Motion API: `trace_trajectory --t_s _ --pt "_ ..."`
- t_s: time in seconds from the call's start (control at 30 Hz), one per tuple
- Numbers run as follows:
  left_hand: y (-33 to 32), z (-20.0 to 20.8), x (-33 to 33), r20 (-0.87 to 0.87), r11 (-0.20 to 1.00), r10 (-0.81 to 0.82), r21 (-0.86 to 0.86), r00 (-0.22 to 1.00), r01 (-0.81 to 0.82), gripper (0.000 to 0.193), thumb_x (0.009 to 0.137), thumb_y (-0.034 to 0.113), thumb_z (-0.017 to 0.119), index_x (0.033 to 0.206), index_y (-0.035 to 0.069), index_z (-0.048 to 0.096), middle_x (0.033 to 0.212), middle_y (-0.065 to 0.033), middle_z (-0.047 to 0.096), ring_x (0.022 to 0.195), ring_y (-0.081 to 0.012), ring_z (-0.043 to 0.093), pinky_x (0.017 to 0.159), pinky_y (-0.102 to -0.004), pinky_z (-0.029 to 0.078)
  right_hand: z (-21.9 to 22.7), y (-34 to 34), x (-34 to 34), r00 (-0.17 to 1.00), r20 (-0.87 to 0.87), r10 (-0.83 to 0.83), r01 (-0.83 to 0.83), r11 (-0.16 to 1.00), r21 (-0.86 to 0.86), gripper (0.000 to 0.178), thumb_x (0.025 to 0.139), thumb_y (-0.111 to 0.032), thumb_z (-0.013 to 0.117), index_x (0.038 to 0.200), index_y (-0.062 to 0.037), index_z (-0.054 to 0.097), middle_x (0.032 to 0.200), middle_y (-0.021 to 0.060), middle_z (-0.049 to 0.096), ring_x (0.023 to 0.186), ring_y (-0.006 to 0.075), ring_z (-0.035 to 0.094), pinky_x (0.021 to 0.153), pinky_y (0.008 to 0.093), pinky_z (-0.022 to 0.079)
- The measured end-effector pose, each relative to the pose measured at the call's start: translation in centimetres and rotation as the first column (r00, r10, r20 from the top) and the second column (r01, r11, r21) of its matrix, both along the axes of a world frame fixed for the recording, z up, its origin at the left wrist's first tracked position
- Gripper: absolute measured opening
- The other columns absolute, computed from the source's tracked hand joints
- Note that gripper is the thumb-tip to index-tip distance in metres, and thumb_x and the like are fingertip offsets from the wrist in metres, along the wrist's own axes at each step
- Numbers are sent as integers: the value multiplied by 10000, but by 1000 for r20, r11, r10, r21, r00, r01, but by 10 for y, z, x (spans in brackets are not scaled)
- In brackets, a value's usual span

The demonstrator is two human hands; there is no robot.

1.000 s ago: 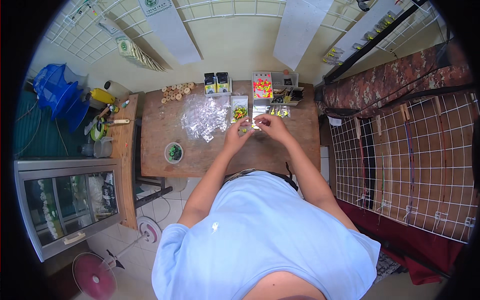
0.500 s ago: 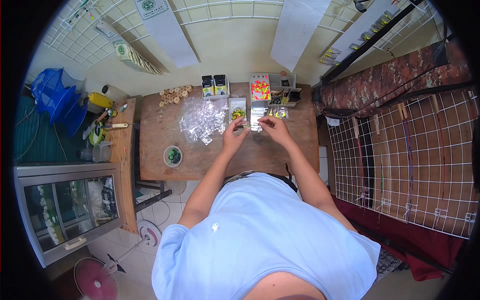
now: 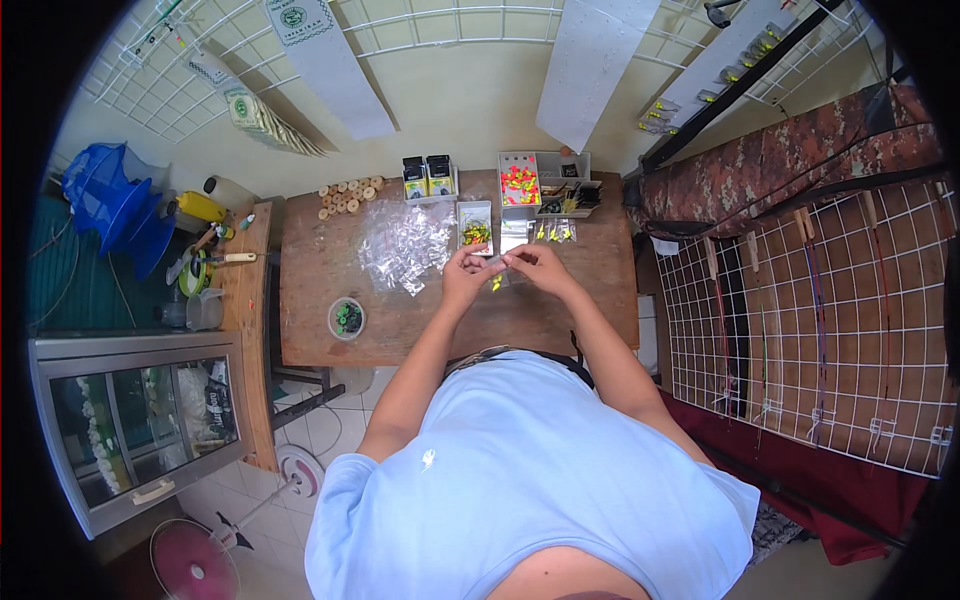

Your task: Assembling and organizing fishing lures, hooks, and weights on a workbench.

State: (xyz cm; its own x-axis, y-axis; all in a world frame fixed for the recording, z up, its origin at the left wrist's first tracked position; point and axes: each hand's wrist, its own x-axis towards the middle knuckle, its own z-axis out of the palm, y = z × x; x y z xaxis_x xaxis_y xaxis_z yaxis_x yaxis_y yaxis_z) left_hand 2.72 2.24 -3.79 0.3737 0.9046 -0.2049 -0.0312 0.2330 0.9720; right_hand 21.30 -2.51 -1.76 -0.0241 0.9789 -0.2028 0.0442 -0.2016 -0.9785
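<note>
- Hands meet just above the worktop (image 3: 440, 330): left hand (image 3: 468, 275) and right hand (image 3: 535, 265) both pinch a small clear bag (image 3: 503, 262) between the fingertips.
- Bag looks light, limp and slippery, so its top edge seems the best place to grip.
- Beyond the bag lies a pile of clear bags (image 3: 405, 245), to its left.
- Farther still sits a compartment box of bright floats (image 3: 520, 185).
</note>
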Motion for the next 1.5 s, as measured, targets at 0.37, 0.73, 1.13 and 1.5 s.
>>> trace_trajectory --t_s 0.37,0.73,1.13,1.5 --pt "-2 -9 1 88 999 -30 -10 996 31 398 785 116 787 1119 -10 613 817 -24 665 735 -59 596 681 -199 484 -11 -3 0 994 -101 30 -32 999 -14 158 903 -164 660 960 -16 648 817 8 643 727 72 572 656 230 463" --pt "-31 -12 4 -138 988 -152 -21 979 150 268 878 262 703 1006 27 717 841 -10 679 753 -61 569 670 -208 435 -31 -34 13 998 34 -51 51 999 -10 216 910 -222 652 940 -8 644 783 5 630 684 75 552 631 232 457" --pt "-40 -15 63 -177 986 -160 -67 971 150 270 889 236 687 1028 6 714 844 -36 695 767 -72 595 699 -215 457 -49 -61 69 985 -5 -174 174 985 -19 187 900 -186 656 993 -26 680 780 -18 638 672 45 517 614 218 440" --pt "-61 -20 120 -129 985 -169 -40 977 165 308 871 214 708 1080 -12 692 941 -83 706 849 -101 626 760 -241 494 -45 -74 113 987 54 -148 148 989 12 164 917 -163 631 979 -13 653 800 0 635 687 61 546 640 225 452"
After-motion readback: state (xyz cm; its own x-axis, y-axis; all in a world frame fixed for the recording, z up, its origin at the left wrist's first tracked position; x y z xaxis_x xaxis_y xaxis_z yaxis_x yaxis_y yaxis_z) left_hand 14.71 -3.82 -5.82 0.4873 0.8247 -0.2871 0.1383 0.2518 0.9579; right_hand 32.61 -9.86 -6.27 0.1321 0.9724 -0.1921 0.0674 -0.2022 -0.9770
